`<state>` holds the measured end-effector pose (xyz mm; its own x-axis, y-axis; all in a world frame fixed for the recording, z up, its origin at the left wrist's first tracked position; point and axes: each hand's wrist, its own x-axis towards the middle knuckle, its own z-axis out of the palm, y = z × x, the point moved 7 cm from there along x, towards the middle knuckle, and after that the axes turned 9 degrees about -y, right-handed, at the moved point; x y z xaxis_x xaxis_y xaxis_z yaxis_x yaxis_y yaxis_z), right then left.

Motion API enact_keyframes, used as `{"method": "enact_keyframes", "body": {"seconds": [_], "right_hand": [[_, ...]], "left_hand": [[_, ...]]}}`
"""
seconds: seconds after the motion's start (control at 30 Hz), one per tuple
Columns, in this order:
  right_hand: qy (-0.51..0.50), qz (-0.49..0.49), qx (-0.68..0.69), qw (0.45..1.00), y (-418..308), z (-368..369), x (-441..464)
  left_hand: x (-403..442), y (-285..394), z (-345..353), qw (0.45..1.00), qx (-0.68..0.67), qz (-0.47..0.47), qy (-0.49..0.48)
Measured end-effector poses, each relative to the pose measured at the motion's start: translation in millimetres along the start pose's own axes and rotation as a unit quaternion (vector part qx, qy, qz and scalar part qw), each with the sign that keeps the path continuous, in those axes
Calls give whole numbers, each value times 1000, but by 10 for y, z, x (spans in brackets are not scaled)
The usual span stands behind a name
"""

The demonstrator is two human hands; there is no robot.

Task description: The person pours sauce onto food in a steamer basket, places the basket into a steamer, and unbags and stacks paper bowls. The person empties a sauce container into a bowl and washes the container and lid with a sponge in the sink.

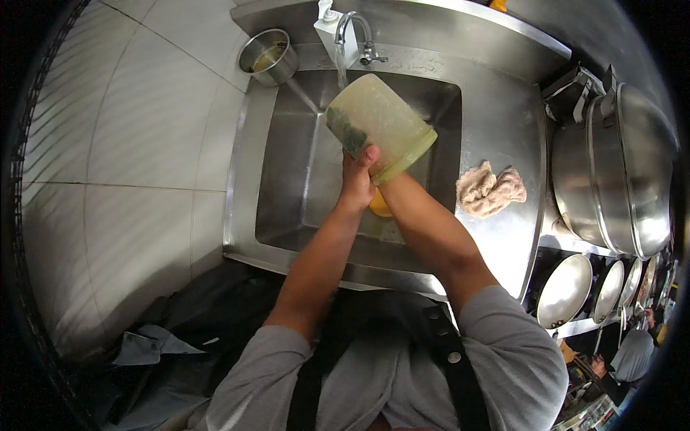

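Note:
A cloudy, translucent plastic container (377,118) with a yellow-green rim is tilted above the sink (287,154), its mouth toward me. My left hand (357,176) grips its near side, thumb up against the wall. My right forearm (425,226) reaches into the mouth; the right hand itself is hidden inside. Through the wall shows a dark green patch (347,133) that looks like a scouring pad. Water runs from the faucet (354,32) just behind the container. Below my wrists, a yellow-orange object (380,205) is partly covered.
A small metal pot (268,57) with some liquid stands at the back left, near a white pump bottle (336,36). On the right ledge lies a crumpled cloth (490,189). Large metal pots (611,172) and pans (566,291) line the right; another person (632,355) is beyond.

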<state>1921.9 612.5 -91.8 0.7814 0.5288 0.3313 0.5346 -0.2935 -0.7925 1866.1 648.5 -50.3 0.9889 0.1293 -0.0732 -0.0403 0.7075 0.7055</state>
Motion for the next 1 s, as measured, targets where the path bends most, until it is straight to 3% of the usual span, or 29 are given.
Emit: {"method": "enact_keyframes", "body": {"seconds": [0.13, 0.17, 0.27, 0.3, 0.33, 0.47, 0.5, 0.57, 0.6, 0.63, 0.7, 0.77, 0.8, 0.87, 0.93, 1.0], "right_hand": [[-21, -26, 31, 999, -376, -244, 44], [-4, -21, 42, 999, -393, -281, -24], [29, -7, 80, 996, -340, -348, -68], [28, 9, 112, 993, -281, -317, -42], [29, 30, 154, 987, -211, -252, 16], [0, 158, 419, 894, -278, -358, 65], [-12, 171, 420, 891, -370, -427, 79], [-16, 63, 121, 991, -604, -497, 123], [-20, 6, -35, 999, -758, -452, 116], [-7, 77, 36, 996, -612, -335, 133], [25, 214, 174, 961, -134, 55, 118], [69, 237, 381, 891, 295, 331, 115], [96, 216, 482, 844, 227, 315, 115], [156, 144, 665, 716, -362, -15, 70], [205, 143, 695, 674, -711, -298, 10], [249, 237, 587, 733, -650, -469, -113]], "left_hand": [[149, 285, -92, 997, -51, -44, -46], [119, 292, -50, 997, 14, -47, -59], [-69, -210, -104, 993, -37, -96, -62], [2, -407, -383, 993, -51, -63, -85], [32, -430, -486, 988, -67, -86, -107], [131, 65, -559, 974, -125, -120, -148], [138, 212, -438, 973, -134, -121, -146], [89, 299, -168, 990, -75, -113, -27], [28, 291, -132, 993, -46, -108, 35], [44, 256, -162, 994, -17, -104, 40], [138, 149, -312, 993, 40, -99, 47], [151, 21, -348, 992, -84, -85, -34], [130, 3, -346, 984, -146, -75, -71], [206, 93, -375, 994, -94, 14, -53], [179, 190, -308, 995, 10, 99, -18], [43, 362, -77, 969, 174, 171, 24]]}}
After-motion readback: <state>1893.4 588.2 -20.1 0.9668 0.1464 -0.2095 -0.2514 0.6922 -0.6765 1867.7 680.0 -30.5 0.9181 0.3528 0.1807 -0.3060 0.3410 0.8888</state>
